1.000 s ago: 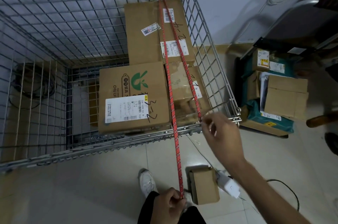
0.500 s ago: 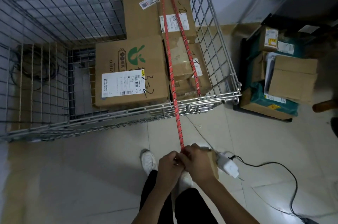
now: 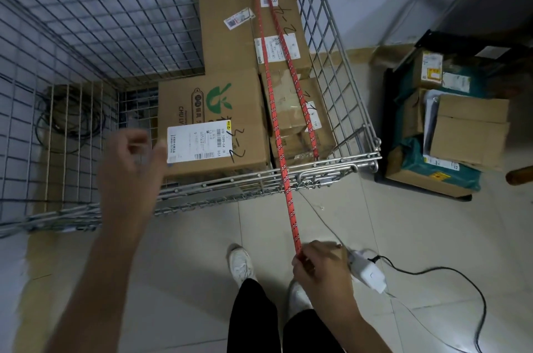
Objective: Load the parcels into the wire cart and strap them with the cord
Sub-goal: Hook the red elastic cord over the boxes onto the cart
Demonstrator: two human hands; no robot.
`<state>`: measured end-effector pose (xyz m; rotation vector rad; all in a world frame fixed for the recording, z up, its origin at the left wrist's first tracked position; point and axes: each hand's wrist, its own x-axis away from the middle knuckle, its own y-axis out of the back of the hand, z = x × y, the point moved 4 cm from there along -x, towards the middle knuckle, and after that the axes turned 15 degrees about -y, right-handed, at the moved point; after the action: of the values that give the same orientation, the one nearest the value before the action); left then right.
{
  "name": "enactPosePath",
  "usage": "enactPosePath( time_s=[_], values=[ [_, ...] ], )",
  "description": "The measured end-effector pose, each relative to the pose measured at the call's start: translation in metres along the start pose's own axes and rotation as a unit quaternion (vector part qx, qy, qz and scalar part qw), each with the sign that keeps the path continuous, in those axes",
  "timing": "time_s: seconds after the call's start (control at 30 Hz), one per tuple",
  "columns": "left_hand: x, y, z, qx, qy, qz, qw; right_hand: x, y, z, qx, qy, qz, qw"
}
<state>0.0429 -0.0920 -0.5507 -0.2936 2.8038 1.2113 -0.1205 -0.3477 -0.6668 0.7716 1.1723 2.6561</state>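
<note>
Cord (image 3: pixel 284 176), red with pale flecks, ends in the right hand (image 3: pixel 320 266), whose fingers (image 3: pixel 302 262) are curled round it low in the view, just above the person's white shoes (image 3: pixel 240 263). From that grip the cord runs taut up over the front rail of the wire cart (image 3: pixel 86 35), crosses the tops of the parcels and reaches the cart's far wall, where it turns back; a second strand comes down beside the first and meets the front rail near the right corner.

The left hand (image 3: pixel 129 168) is raised in front of the cart's front rail, well apart from the cord. It is blurred, its fingers look loosely bent and nothing shows in them.

Inside the cart, on the right side, a long box (image 3: pixel 230 21) lies at the back, a box with a green logo (image 3: pixel 213 122) and a white label sits in front of it, and smaller taped boxes (image 3: pixel 291 110) fill the right front corner beneath both strands.

A white power adapter (image 3: pixel 369 274) with a black cable lies on the tiled floor just right of the right hand. Further right, more parcels (image 3: pixel 470 127) are piled on a low black platform.
</note>
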Motion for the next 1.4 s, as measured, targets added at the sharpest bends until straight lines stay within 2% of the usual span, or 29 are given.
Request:
enactPosePath(
  time_s=[0.07,0.13,0.17,0.23,0.33,0.53,0.73,0.87,1.07,1.23,1.33,1.4],
  values=[
    [-0.033,-0.017,0.036,-0.029,0.100,0.080,0.991,0.002,0.003,0.006,0.000,0.005,-0.006,1.000],
    [-0.048,-0.044,0.066,0.044,0.218,0.191,0.956,0.003,0.001,0.010,0.009,0.010,-0.001,1.000],
    [-0.048,-0.055,0.075,0.061,0.234,0.226,0.944,0.002,-0.002,0.010,0.006,0.009,0.007,1.000],
    [-0.045,-0.071,0.083,0.000,0.193,0.251,0.949,0.002,-0.011,0.007,-0.015,-0.007,0.029,0.999],
    [-0.037,-0.081,0.079,-0.038,0.141,0.216,0.965,0.005,-0.027,0.003,-0.048,-0.036,0.088,0.994],
    [-0.034,-0.081,0.086,-0.025,0.114,0.204,0.972,0.005,-0.044,0.019,0.001,-0.011,0.087,0.996],
    [-0.030,-0.079,0.096,-0.006,0.112,0.191,0.975,-0.026,-0.064,-0.004,0.065,-0.100,0.109,0.987],
    [-0.027,-0.080,0.098,-0.013,0.104,0.174,0.979,-0.049,-0.073,-0.008,0.085,-0.124,0.121,0.981],
    [-0.025,-0.084,0.096,-0.033,0.079,0.146,0.986,-0.080,-0.095,-0.008,0.014,-0.198,0.129,0.972],
    [-0.024,-0.087,0.103,-0.049,0.059,0.142,0.987,-0.102,-0.104,-0.010,-0.078,-0.299,0.091,0.947],
    [-0.025,-0.087,0.104,-0.034,0.056,0.149,0.987,-0.104,-0.107,-0.005,-0.127,-0.320,0.090,0.934],
    [-0.022,-0.082,0.096,-0.058,0.030,0.120,0.991,-0.103,-0.109,-0.003,-0.150,-0.326,0.089,0.929]
  ],
)
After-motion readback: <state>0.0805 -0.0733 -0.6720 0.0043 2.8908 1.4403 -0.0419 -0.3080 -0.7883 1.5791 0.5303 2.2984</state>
